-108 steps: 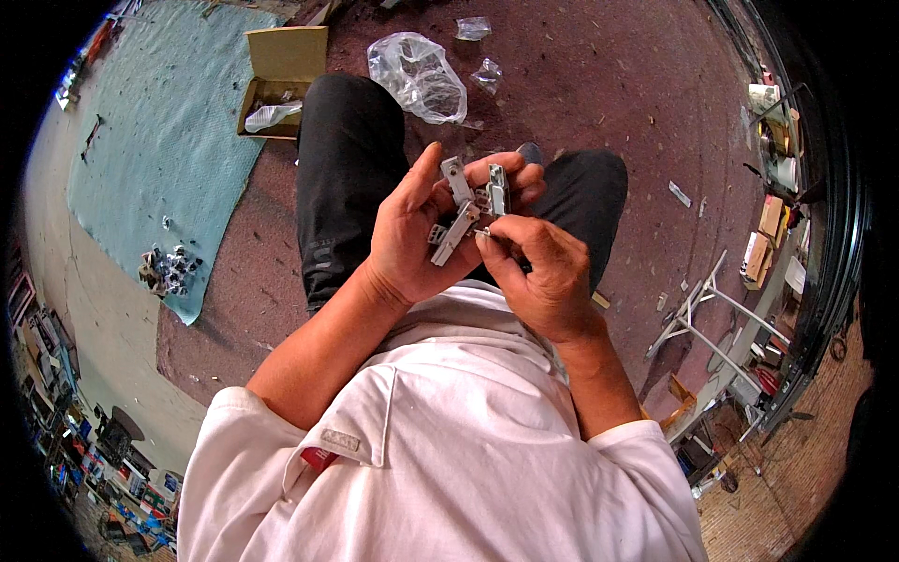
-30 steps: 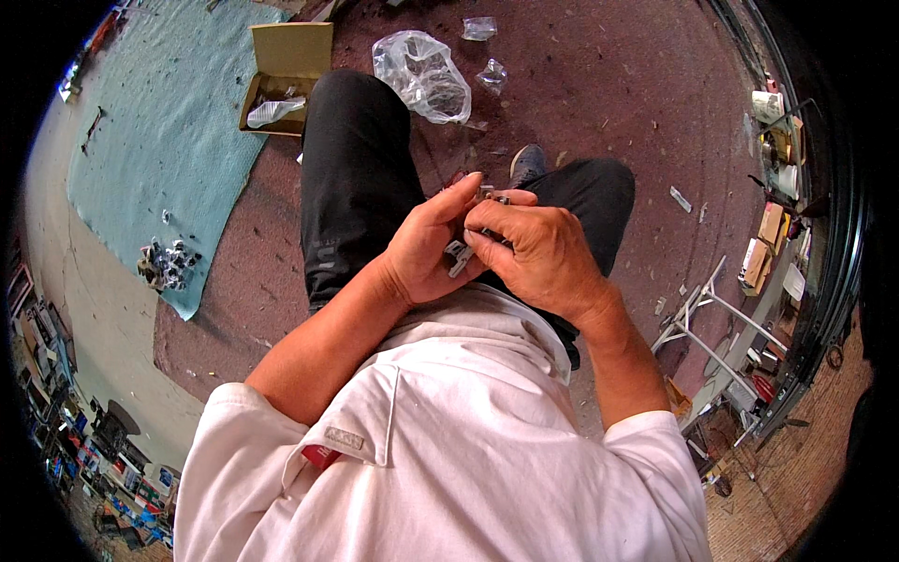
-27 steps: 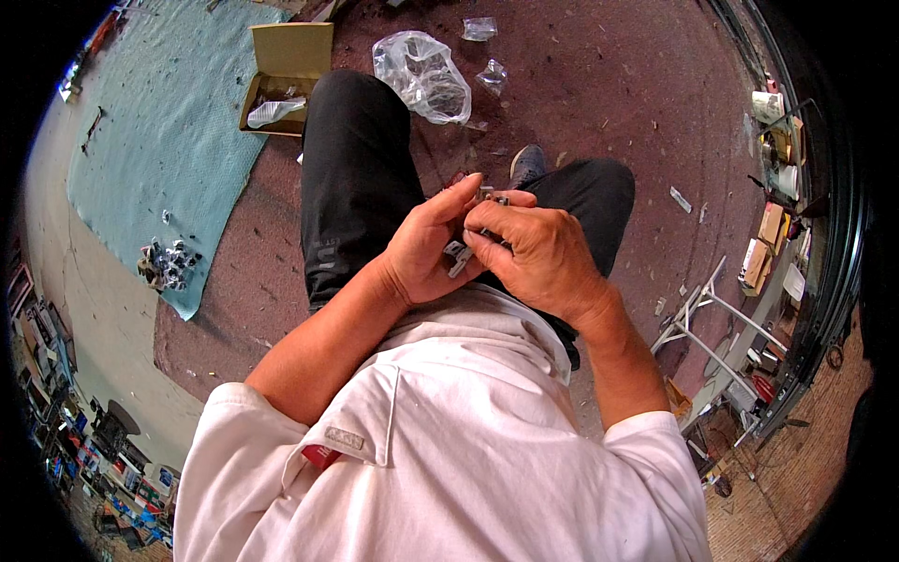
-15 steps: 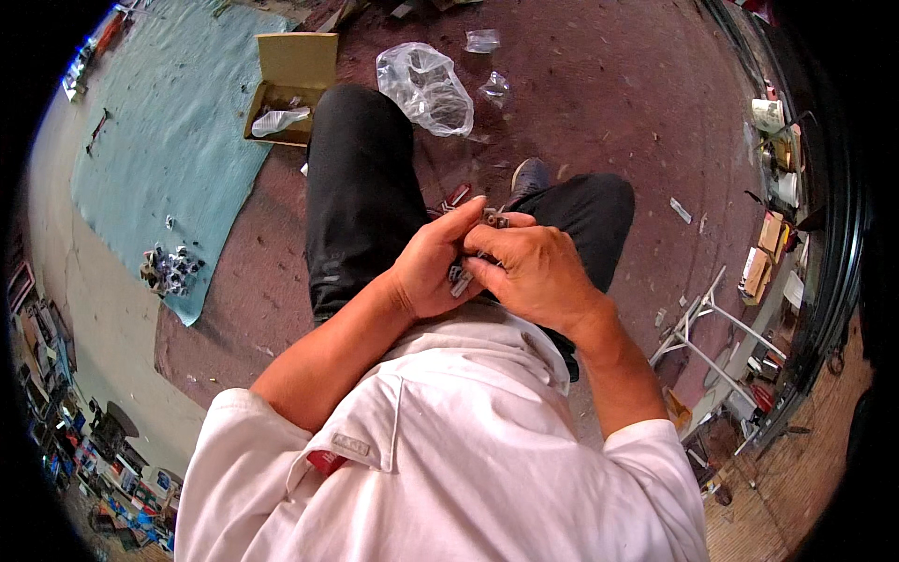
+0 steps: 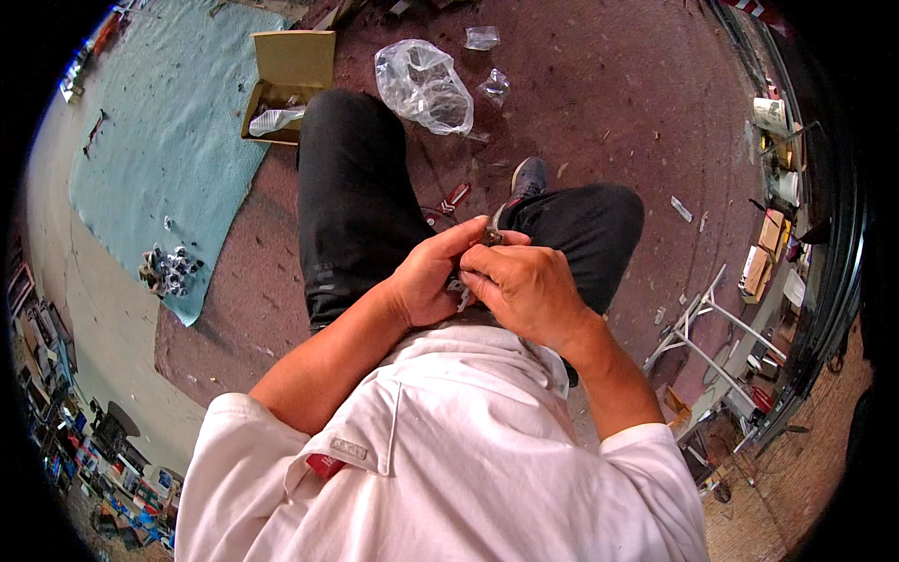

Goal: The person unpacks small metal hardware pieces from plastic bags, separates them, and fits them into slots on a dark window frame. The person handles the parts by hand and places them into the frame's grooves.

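Note:
Between my hands, over my lap, is a small grey metal part (image 5: 460, 290), mostly covered by fingers. My left hand (image 5: 433, 273) cups it from the left side, thumb pointing up and away. Pinched fingers of my right hand (image 5: 524, 286) press against the part from the right; its exact shape is hidden. A darker bit of metal (image 5: 491, 236) shows at the far end of the grip. Beyond my hands, a red-handled tool (image 5: 456, 198) lies on the floor between my legs.
An open cardboard box (image 5: 272, 97) with a plastic bag in it stands beyond my left knee. Small metal parts (image 5: 174, 272) are heaped on a light blue mat (image 5: 159, 140). A clear plastic bag (image 5: 423, 86) lies ahead. To the right are a white metal frame (image 5: 712, 318) and boxes (image 5: 763, 253).
My right hand has shifted slightly left and down around the metal part. My knees have spread a little, and the red-handled tool shows more.

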`<action>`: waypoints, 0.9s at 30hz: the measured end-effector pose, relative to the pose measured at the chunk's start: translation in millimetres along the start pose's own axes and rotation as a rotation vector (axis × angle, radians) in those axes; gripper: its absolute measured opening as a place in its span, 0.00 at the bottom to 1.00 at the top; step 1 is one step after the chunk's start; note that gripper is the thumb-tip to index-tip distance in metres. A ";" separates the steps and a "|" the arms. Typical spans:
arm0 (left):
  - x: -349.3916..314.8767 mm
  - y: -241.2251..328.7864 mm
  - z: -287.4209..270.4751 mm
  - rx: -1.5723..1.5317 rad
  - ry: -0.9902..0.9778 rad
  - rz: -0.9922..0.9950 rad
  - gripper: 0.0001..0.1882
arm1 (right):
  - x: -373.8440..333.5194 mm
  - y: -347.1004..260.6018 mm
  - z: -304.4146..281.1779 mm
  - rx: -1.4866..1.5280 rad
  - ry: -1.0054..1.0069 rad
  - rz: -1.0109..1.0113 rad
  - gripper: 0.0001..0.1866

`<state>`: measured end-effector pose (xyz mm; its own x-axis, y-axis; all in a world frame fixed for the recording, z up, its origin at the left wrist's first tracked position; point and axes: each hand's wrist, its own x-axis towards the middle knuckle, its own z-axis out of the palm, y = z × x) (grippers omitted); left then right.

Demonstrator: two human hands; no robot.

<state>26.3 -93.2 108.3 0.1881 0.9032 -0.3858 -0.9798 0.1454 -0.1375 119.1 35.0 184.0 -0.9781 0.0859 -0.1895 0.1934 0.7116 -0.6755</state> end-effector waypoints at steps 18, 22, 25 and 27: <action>6.3 -3.4 -11.5 0.170 0.158 -0.121 0.23 | -12.2 9.0 -12.4 0.830 0.042 0.472 0.09; 12.2 -3.9 -22.0 0.349 0.067 -0.209 0.27 | -6.6 34.4 -20.5 1.294 0.078 0.589 0.10; 10.4 0.4 -14.8 0.476 0.146 -0.227 0.30 | 12.8 56.1 -11.1 1.426 0.184 0.558 0.10; 9.1 2.4 -14.3 0.520 0.201 -0.221 0.31 | 25.6 77.6 -1.3 1.489 0.213 0.537 0.08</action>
<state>26.7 -90.4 91.4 0.3504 0.7426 -0.5708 -0.8114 0.5451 0.2110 109.0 93.3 127.7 -0.7428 0.2734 -0.6111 0.2772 -0.7053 -0.6525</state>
